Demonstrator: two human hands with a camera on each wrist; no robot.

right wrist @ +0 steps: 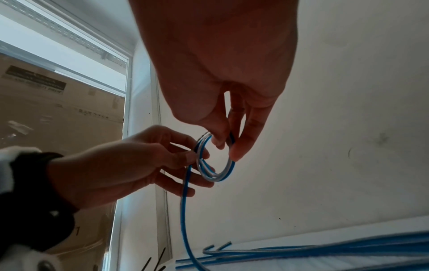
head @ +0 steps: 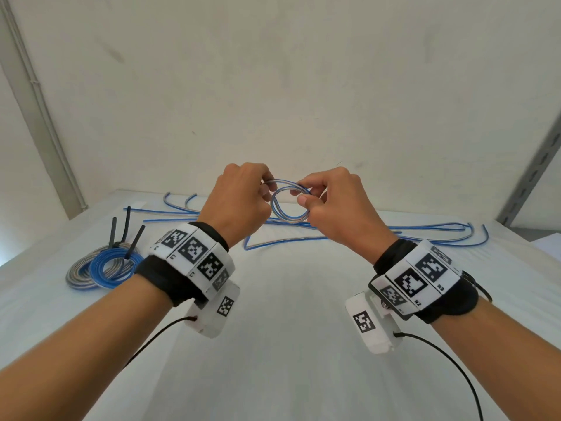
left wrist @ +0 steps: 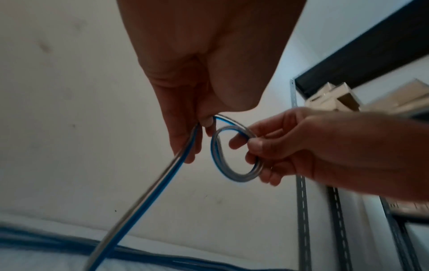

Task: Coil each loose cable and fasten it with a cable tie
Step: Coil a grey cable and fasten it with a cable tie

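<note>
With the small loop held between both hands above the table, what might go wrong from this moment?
1. The coil is small and held only by fingertip pinches of the right hand and left hand; it may spring open.
2. The free length hangs down to the loose cables on the table and might snag them.
3. The cable ties lie by the finished coils, so reaching one likely means letting go with one hand.

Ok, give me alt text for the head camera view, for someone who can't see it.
Two raised hands wind a small coil of blue and clear cable above a white table: the left hand pinches its left side, the right hand its right. Loose cables lie behind; two coils bound with black cable ties sit left.
</note>
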